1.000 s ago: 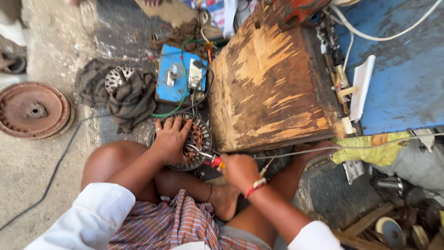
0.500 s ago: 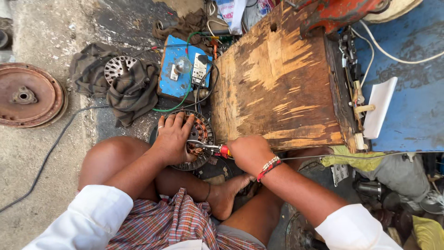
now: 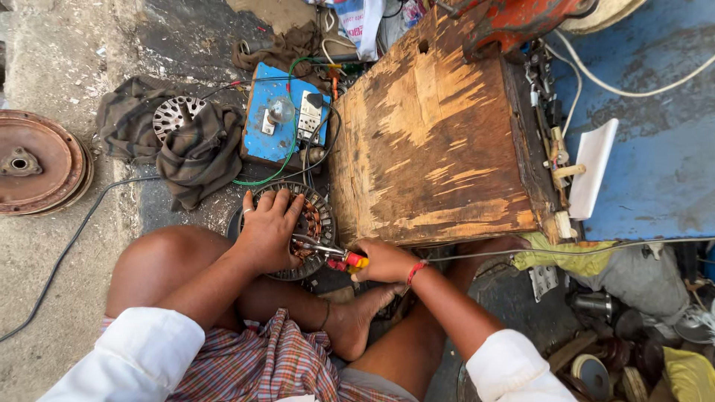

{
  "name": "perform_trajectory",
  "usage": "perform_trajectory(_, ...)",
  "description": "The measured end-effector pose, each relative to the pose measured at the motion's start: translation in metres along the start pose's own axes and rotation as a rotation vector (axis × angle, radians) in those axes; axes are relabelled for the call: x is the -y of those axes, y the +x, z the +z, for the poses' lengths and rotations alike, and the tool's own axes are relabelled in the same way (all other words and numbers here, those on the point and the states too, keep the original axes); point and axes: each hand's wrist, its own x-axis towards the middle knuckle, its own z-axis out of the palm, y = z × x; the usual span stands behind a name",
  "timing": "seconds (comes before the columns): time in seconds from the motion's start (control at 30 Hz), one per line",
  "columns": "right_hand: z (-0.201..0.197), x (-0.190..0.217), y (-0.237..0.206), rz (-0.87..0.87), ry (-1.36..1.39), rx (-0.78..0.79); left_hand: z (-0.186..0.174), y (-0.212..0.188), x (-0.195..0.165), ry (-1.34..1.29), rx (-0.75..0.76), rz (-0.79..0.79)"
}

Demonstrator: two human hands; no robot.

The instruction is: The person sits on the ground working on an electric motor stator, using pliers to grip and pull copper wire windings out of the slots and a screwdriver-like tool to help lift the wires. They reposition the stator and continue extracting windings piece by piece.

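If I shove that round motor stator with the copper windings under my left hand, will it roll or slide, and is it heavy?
The stator lies flat on the ground, so it would probably slide, not roll. Its metal ring and copper coils suggest it is heavy for its size and stiff. The left hand presses on it while the right hand works pliers in, so the windings may be delicate.
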Motion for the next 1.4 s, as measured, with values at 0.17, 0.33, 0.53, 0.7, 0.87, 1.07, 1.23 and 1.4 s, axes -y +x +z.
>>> perform_trajectory(0.17, 0.005, -0.026, 0.029, 0.044, 0.289, 0.507, 0.000, 0.002, 0.000, -0.011, 0.039, -0.021)
perform_trajectory(0.33, 0.007, -0.022, 0.026, -0.004, 0.057, 0.371, -0.002, 0.002, -0.003, 0.010, 0.038, -0.020)
perform_trajectory(0.53, 0.004, 0.007, 0.000, 0.134, 0.033, 0.149, -0.006, -0.001, -0.002, -0.014, 0.041, -0.029)
perform_trajectory(0.7, -0.005, 0.037, -0.008, 0.108, 0.069, 0.065, -0.006, -0.003, 0.000, -0.005, 0.003, -0.017)
perform_trajectory(0.87, -0.017, 0.059, -0.012, 0.229, -0.186, 0.045, -0.003, -0.005, 0.004, -0.026, -0.040, 0.000)
perform_trajectory(1.07, -0.044, 0.089, -0.016, 0.312, -0.391, 0.085, -0.001, -0.005, 0.007, -0.060, -0.044, 0.001)
perform_trajectory(1.23, -0.067, 0.109, -0.011, 0.359, -0.520, 0.167, -0.002, -0.006, 0.005, -0.108, -0.109, -0.027)
perform_trajectory(1.4, -0.079, 0.129, -0.014, 0.316, -0.678, 0.179, -0.007, -0.004, 0.004, -0.080, 0.010, -0.054)
